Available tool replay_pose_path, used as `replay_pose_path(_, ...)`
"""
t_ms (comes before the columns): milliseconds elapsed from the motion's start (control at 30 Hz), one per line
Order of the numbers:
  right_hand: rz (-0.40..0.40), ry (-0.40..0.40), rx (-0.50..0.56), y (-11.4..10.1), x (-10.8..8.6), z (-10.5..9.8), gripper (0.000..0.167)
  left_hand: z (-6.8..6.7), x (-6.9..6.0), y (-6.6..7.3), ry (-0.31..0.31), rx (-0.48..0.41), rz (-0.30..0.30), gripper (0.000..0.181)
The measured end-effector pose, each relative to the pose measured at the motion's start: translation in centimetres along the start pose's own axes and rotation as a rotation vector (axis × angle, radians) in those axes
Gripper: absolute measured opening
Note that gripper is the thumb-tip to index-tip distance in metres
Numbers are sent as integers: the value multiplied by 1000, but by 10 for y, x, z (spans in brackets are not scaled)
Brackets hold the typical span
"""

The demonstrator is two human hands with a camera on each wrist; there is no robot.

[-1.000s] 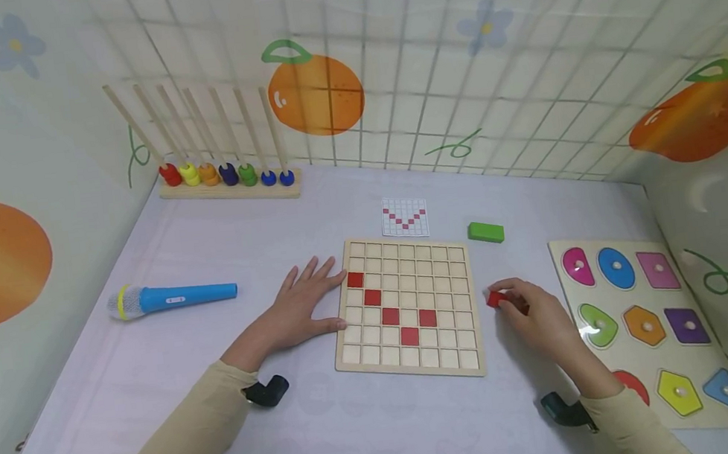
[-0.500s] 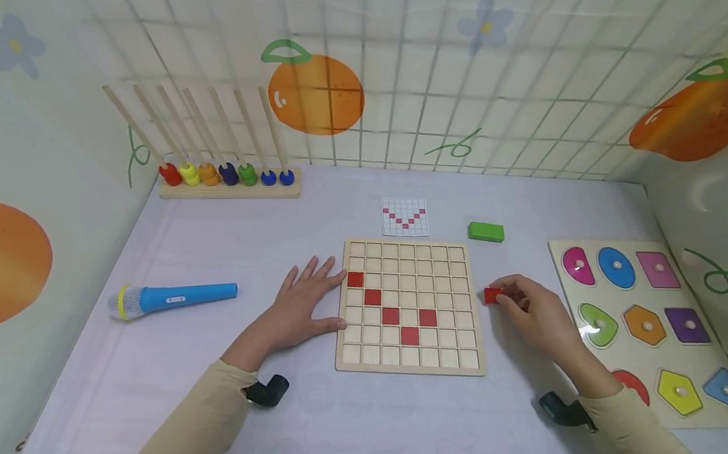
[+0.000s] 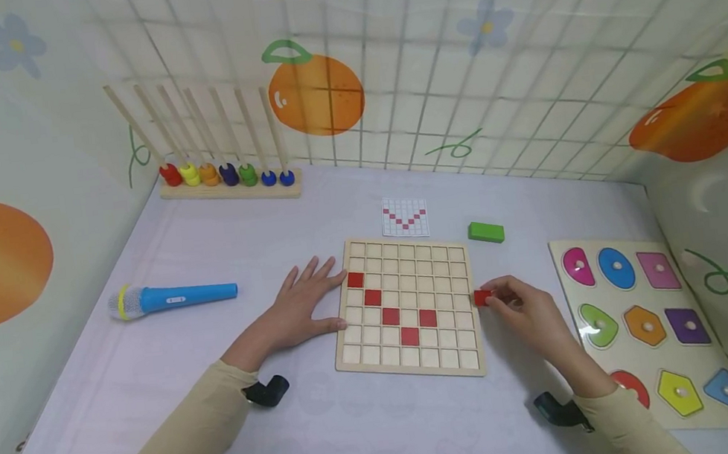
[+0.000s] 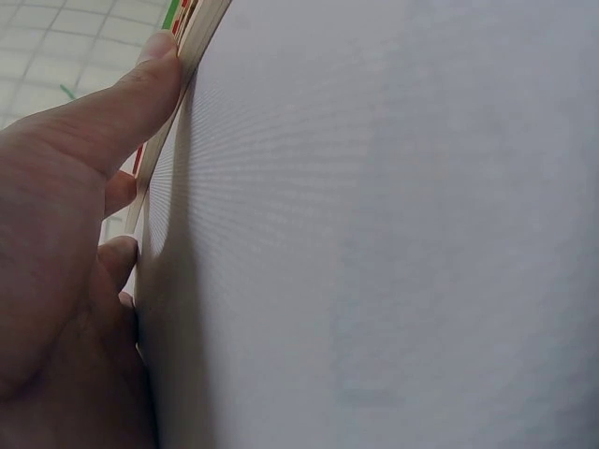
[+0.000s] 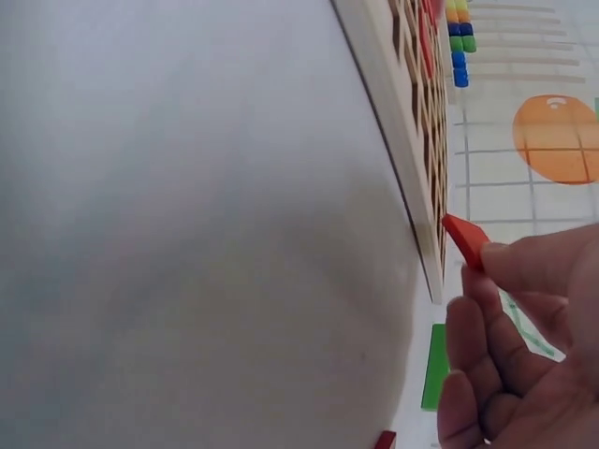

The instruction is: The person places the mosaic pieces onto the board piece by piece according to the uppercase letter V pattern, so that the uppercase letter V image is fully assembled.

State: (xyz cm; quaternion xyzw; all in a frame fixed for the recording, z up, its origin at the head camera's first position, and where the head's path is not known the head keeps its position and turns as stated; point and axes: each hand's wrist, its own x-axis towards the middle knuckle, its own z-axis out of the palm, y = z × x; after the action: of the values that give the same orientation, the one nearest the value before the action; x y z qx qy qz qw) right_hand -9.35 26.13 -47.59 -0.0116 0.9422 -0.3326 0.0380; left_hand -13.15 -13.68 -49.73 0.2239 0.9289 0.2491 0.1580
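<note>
A wooden grid board [image 3: 438, 260] lies flat on the table, with several red square tiles [image 3: 391, 317] set in its cells. My left hand [image 3: 299, 311] rests beside it with fingers spread; thumb and forefinger touch the board's left edge. In the left wrist view the thumb [image 4: 140, 89] presses against the board's side. My right hand [image 3: 535, 312] pinches a red square tile [image 3: 481, 297] between thumb and fingers, at the board's right edge. In the right wrist view that tile [image 5: 467, 239] is tilted, just above the board's rim.
Behind the board lie a small pattern card [image 3: 405, 217] and a green block [image 3: 486, 232]. A toy microphone [image 3: 186, 295] is at left, a peg stand with coloured beads [image 3: 232, 191] at back left. A shape puzzle board [image 3: 621, 295] lies right, near my right forearm.
My right hand has moved a little left with the red tile, from the table beside the board to the board's right edge. The left hand has stayed still.
</note>
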Motion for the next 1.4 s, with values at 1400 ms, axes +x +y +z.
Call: replay_pose_path(1400, -109, -73, -13, -32, 12, 27, 21, 1, 1, 0, 1, 8, 10, 91)
